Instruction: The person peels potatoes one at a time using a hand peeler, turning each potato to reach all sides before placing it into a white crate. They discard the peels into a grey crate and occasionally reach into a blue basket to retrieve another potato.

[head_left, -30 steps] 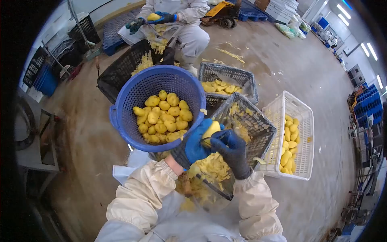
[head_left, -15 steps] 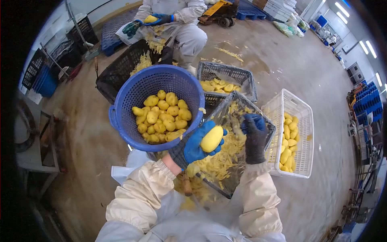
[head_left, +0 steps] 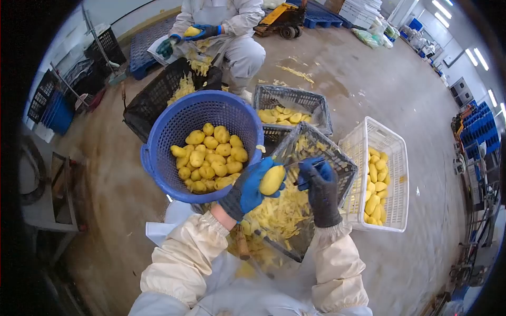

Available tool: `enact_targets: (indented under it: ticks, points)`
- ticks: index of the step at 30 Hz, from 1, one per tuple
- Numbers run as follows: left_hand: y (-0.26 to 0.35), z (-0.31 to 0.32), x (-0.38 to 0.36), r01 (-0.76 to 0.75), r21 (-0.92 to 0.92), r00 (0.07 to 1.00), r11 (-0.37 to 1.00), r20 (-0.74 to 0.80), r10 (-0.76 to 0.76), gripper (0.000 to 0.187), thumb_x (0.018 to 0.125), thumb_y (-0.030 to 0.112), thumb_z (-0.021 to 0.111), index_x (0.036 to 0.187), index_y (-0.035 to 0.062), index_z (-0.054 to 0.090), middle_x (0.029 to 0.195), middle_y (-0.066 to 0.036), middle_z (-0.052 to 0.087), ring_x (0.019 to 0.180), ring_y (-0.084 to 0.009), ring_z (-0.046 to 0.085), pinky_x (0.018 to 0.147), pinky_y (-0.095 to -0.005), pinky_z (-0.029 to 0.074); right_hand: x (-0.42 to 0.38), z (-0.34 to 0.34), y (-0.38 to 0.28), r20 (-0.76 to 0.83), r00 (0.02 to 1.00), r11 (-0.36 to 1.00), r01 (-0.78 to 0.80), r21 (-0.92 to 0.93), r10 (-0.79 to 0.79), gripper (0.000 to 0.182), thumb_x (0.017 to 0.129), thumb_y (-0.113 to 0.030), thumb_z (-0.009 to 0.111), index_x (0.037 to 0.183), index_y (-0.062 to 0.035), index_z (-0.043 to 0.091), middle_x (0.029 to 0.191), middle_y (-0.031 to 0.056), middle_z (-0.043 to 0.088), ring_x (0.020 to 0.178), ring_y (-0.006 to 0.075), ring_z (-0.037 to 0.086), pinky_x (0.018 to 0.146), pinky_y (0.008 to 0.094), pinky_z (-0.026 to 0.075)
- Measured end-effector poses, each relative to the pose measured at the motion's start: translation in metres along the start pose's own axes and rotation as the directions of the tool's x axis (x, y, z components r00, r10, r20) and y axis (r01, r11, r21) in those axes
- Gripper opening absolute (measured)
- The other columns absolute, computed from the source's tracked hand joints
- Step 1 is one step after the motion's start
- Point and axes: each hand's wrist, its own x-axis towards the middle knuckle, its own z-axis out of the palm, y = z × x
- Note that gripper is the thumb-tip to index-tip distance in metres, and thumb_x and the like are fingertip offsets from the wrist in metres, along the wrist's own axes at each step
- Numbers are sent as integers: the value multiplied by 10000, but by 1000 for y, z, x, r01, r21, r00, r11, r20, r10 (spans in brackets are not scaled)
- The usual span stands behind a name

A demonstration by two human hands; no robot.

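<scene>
My left hand (head_left: 253,189), in a blue-and-grey work glove, is closed around a yellow potato (head_left: 272,180). To its right my right hand (head_left: 320,187), gloved alike, has its fingers curled round a thin tool that looks like a peeler (head_left: 298,164). The tool's tip points at the potato; its grip is hidden in the glove. Below both hands, a dark lined crate (head_left: 345,168) holds a heap of yellow peelings (head_left: 284,213). Left of my left hand stands a blue perforated basket (head_left: 158,126) full of potatoes (head_left: 211,152).
On the right, a white crate (head_left: 398,184) holds smooth yellow potatoes (head_left: 377,184). Behind the peelings, another dark crate (head_left: 321,113) contains yellow pieces. A co-worker (head_left: 224,31) sits opposite, holding a potato above a crate of peelings (head_left: 139,108). A wooden handle (head_left: 242,243) sticks up near me.
My right hand has moved left and its tool now reaches close to the potato. My left hand has shifted slightly left and down, with the potato turned more upright.
</scene>
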Motion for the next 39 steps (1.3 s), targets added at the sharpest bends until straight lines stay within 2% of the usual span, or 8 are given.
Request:
enact_targets:
  ticks: [1, 15, 18, 20, 23, 30, 33, 39]
  points:
    - [-1, 1, -4, -228, 510, 964, 829, 0, 265, 356, 938, 337, 524, 1113, 30, 565, 930, -109, 648, 847, -257, 634, 729, -338, 526, -2, 4, 2, 90, 996, 998, -17, -60, 22, 140, 875, -164, 630, 890, -27, 602, 682, 23, 581, 563, 90, 536, 504, 210, 427]
    - [5, 16, 0, -399, 532, 854, 747, -81, 514, 290, 958, 233, 493, 1072, -12, 600, 971, -68, 641, 832, -126, 608, 754, -271, 496, 14, -22, -6, -92, 996, 996, 1, -92, -10, 144, 887, -164, 581, 853, -27, 610, 649, 20, 572, 505, 84, 509, 458, 201, 406]
    - [6, 19, 1, -414, 515, 848, 750, -82, 524, 315, 964, 258, 472, 1076, -10, 594, 938, -74, 641, 792, -139, 615, 717, -272, 501, -5, 5, -7, 92, 986, 983, -125, -131, 138, 152, 891, -176, 577, 814, -46, 591, 638, 8, 549, 502, 80, 489, 466, 202, 395]
    - [7, 18, -2, -417, 487, 856, 768, -73, 511, 333, 969, 276, 454, 1082, -9, 586, 914, -79, 639, 763, -149, 620, 681, -272, 505, 17, -26, 9, -82, 997, 989, 4, -146, -16, 168, 887, -207, 597, 846, -44, 604, 643, 5, 543, 527, 85, 514, 488, 194, 413]
    - [12, 15, 0, -68, -112, 987, 991, -152, 51, 373, 976, 326, 394, 1112, 15, 547, 791, -79, 602, 614, -162, 579, 519, -270, 461, 18, -26, 1, -31, 1000, 1000, -3, -26, 2, 153, 891, -196, 597, 889, -43, 605, 646, 4, 545, 533, 98, 526, 491, 204, 421]
    - [8, 12, -2, 108, -136, 993, 985, 58, -101, 357, 968, 336, 416, 1079, 27, 557, 748, -83, 590, 532, -213, 560, 461, -290, 453, 20, -23, 10, -28, 999, 999, 30, -20, -31, 151, 879, -189, 621, 907, -41, 604, 684, 34, 595, 570, 97, 558, 513, 206, 433]
    - [-3, -2, 10, 151, -232, 988, 961, 20, -150, 378, 962, 353, 434, 1097, 20, 550, 771, -90, 594, 563, -234, 572, 464, -305, 463, -6, 3, -6, 217, 972, 991, -64, -121, 90, 149, 877, -190, 623, 904, -45, 607, 694, 27, 593, 577, 88, 545, 516, 214, 428]
    - [-1, 2, 11, 237, -471, 971, 850, 105, -213, 434, 947, 384, 478, 1213, 42, 507, 985, -141, 618, 799, -273, 644, 611, -346, 545, 20, -25, 4, -46, 996, 994, 73, -80, -77, 140, 888, -166, 608, 914, -28, 604, 686, 11, 572, 588, 84, 543, 511, 207, 419]
